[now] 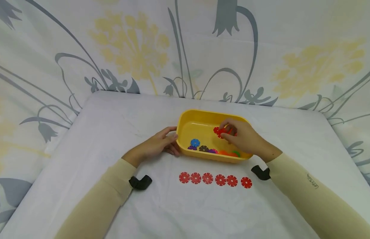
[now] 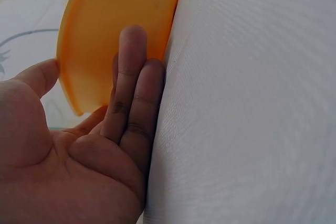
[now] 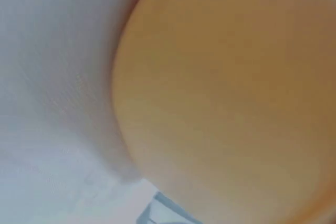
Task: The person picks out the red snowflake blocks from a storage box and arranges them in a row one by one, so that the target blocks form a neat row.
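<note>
A yellow tray stands on the white-covered table. My left hand rests against its left end; in the left wrist view the fingers lie fairly straight along the outer wall, and the thumb touches the rim. Over the tray's right part, my right hand reaches inside with curled fingers, pinching a red snowflake disc. Another red disc shows just left of the fingertips. The right wrist view is filled by the tray's outer wall, and the right fingers are hidden there.
In front of the tray, several red snowflake discs lie in a row. Inside it are a blue disc, a brown disc, and purple, orange and green ones along the near wall. Flower-patterned cloth hangs behind the table.
</note>
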The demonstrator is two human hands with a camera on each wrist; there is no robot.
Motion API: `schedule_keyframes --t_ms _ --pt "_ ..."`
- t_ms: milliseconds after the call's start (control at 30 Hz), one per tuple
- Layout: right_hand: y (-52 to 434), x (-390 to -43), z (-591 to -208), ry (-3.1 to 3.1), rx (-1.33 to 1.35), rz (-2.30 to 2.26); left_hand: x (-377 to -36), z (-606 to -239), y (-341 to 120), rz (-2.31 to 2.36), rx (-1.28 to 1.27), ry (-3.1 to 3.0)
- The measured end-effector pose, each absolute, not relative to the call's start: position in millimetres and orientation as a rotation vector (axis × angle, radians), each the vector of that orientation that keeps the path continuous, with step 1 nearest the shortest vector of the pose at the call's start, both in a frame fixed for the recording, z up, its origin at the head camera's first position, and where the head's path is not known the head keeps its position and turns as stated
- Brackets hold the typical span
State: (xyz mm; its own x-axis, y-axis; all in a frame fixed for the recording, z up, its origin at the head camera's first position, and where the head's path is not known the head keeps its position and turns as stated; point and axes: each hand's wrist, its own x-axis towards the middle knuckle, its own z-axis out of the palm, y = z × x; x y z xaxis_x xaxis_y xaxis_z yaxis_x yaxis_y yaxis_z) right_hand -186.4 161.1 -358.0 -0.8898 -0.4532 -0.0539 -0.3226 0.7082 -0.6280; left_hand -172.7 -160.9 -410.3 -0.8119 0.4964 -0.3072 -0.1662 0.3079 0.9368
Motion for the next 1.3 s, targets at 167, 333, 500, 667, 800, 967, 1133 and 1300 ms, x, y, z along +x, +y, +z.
schedule_keyframes --t_ms 167,333,500,667,800,967,1133,1300 --pt "175 -162 -348 2.794 -0.589 -1.089 -172 -411 -161 1.536 0.311 2.009" --pt "192 -138 -341 2.844 -0.589 -1.237 -172 -409 -161 1.549 0.334 2.019" --pt "208 -123 -341 2.811 -0.581 -1.376 -172 -409 -162 1.547 0.327 2.014" --pt "222 -115 -347 2.796 -0.501 -1.383 -172 -409 -162 1.543 0.328 2.018" --pt "231 -110 -352 2.809 -0.444 -1.334 -173 -409 -161 1.551 0.329 2.017" --pt "242 -107 -361 2.789 -0.356 -1.264 -173 -410 -160 1.544 0.335 2.011" --pt "255 -111 -368 2.724 -0.332 -1.234 -174 -409 -160 1.542 0.343 2.023" --pt "266 -119 -376 2.580 -0.311 -1.191 -174 -410 -161 1.547 0.330 2.017"
